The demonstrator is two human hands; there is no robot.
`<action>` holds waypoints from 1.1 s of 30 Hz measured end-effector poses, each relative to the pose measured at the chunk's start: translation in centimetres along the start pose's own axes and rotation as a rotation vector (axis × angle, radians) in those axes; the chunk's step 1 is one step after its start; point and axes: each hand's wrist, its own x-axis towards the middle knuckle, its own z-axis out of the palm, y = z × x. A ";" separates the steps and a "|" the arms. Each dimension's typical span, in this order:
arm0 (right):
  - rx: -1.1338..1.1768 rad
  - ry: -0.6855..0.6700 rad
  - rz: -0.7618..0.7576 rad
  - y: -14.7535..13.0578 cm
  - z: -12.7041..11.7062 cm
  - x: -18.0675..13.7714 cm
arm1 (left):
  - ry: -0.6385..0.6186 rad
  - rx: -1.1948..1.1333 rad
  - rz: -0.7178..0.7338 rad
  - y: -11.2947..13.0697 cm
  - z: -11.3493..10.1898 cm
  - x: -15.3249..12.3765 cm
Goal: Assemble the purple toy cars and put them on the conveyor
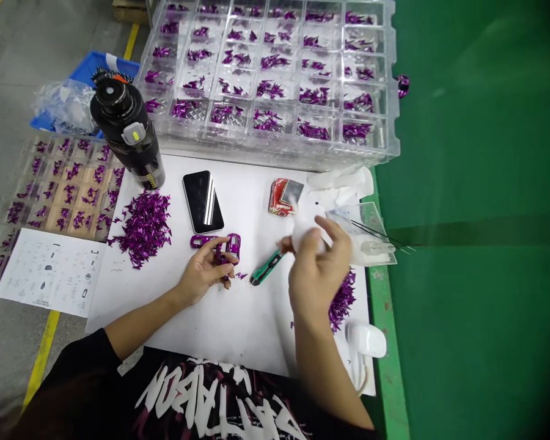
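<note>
The left hand point(205, 273) loosely grips a purple part point(233, 246) at frame centre, its long axis running toward the person; the right hand point(318, 272) pinches white tissue point(308, 235) closed.

Your left hand point(206, 272) sits low, palm down, fingers point(222, 260) curled forward. Your right hand point(318, 269) is raised higher, wrist bent, fingers bunched together, probably pinching, though the tips are hard to see from here. Your left forearm point(140, 327) and right forearm point(318, 373) both angle inward, bare.
</note>
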 end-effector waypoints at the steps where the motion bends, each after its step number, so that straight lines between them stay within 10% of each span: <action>1: -0.057 -0.040 0.001 0.5 0.3 1.2 | -0.005 0.005 -0.003 0.1 0.0 -0.1; 8: -0.362 -0.295 -0.127 3.5 1.5 3.9 | -0.027 0.078 -0.012 0.4 0.1 -0.2; 18: -0.800 -0.301 -0.346 5.0 -10.5 -6.4 | -0.009 0.160 -0.063 0.8 0.5 -0.4; 33: -0.618 -0.182 -0.226 4.7 -9.4 -7.8 | -0.017 0.189 -0.039 0.7 0.7 -0.4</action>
